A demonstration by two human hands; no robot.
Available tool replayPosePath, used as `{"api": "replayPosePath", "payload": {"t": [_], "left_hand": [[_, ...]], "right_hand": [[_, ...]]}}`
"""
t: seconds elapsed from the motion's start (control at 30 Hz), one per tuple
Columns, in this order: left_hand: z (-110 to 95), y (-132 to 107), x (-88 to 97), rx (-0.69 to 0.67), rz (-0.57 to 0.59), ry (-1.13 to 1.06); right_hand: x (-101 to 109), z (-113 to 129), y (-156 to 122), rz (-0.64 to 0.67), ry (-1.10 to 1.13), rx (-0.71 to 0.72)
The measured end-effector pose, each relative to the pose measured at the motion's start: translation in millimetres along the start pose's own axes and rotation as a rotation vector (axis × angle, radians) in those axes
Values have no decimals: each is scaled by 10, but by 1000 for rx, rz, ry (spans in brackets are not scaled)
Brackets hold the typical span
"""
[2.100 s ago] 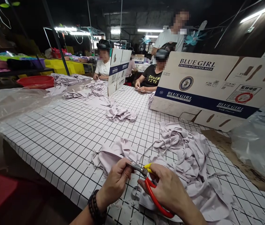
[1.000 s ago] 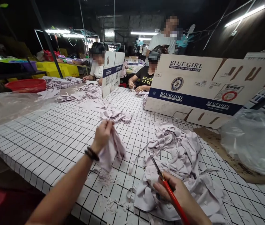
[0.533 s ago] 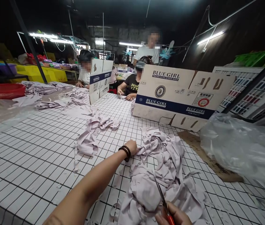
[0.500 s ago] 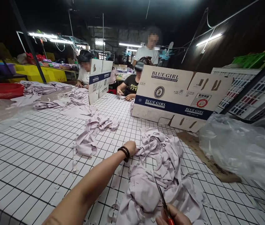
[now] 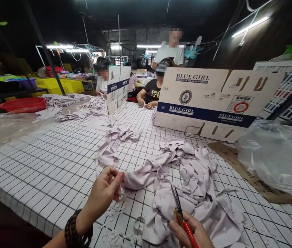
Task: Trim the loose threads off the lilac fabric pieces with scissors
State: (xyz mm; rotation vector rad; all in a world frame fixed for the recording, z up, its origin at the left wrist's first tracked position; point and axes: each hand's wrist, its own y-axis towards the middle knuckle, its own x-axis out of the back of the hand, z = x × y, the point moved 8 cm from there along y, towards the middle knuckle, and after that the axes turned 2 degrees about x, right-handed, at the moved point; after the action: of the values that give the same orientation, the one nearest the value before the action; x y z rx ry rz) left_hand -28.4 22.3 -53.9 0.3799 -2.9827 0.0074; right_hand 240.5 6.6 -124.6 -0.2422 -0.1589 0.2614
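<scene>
My left hand pinches the end of a pale lilac fabric piece, stretched out from the fabric pile on the gridded table. My right hand grips red-handled scissors at the bottom edge, blades pointing up over the pile and nearly closed. Small fabric trimmings lie scattered under my left hand. A dark bead bracelet sits on my left wrist.
A flattened "Blue Girl" cardboard box stands as a divider behind the pile. A clear plastic bag lies at right. Another fabric heap rests farther left. Three people sit or stand at the far end. A red basin is at left.
My left hand dropped one fabric piece on the far heap, reached into the near pile, and has drawn a new piece back toward me. My right hand kept the scissors.
</scene>
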Motion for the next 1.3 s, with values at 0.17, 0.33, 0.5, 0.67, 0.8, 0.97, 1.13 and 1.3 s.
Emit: {"api": "replayPosePath", "payload": {"t": [0.17, 0.33, 0.5, 0.67, 0.8, 0.97, 1.13, 1.3], "left_hand": [[463, -526, -94, 239, 25, -24], [401, -848, -314, 98, 6, 131], [502, -995, -415, 88, -7, 155], [690, -1107, -403, 220, -49, 48], [829, -1127, -429, 349, -80, -240], [934, -1100, -691, 758, 45, -759], [646, -926, -870, 749, 296, -805], [425, -791, -969, 603, 436, -756]], "right_hand": [[-288, 32, 13, 150, -40, -100], [-446, 134, 120, 131, -92, -160], [-574, 440, 437, -18, -422, -76], [-798, 430, 722, 14, -397, -54], [-804, 310, 814, 38, -249, -61], [-670, 488, 714, 1, -59, -8], [-551, 773, 620, 4, 97, 93], [-462, 909, 627, 26, 146, 150]]}}
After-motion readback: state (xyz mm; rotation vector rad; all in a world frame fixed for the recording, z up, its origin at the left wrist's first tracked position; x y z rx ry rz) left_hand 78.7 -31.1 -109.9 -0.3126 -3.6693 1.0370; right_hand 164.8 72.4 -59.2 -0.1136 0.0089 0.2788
